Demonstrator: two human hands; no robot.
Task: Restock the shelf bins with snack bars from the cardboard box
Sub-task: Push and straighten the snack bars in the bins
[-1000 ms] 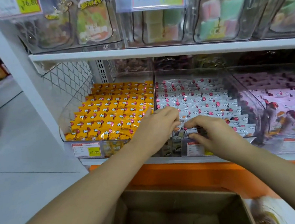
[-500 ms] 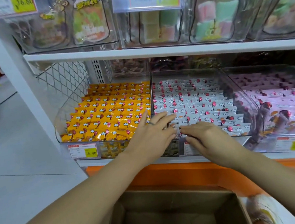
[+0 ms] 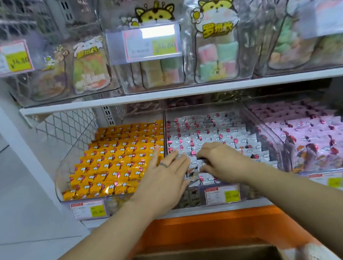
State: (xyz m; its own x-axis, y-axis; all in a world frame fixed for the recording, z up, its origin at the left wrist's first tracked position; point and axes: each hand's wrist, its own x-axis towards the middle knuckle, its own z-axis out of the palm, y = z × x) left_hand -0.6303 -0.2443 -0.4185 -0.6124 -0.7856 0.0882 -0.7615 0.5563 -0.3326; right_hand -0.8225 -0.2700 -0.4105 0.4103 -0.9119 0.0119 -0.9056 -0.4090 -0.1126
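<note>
The white snack bars (image 3: 208,135) sat in neat rows in the middle clear bin (image 3: 271,139), pretty much full. Left hand (image 3: 166,178) lay flat on the front rows by the divider, fingers straight and a bit spread. Right hand (image 3: 226,162) had its fingers bent down onto the bars, couldn't tell if it pinched one. Orange bars (image 3: 115,161) were in the bin to the left, pink ones (image 3: 312,136) to the right. Cardboard box (image 3: 207,259) sat open below.
</note>
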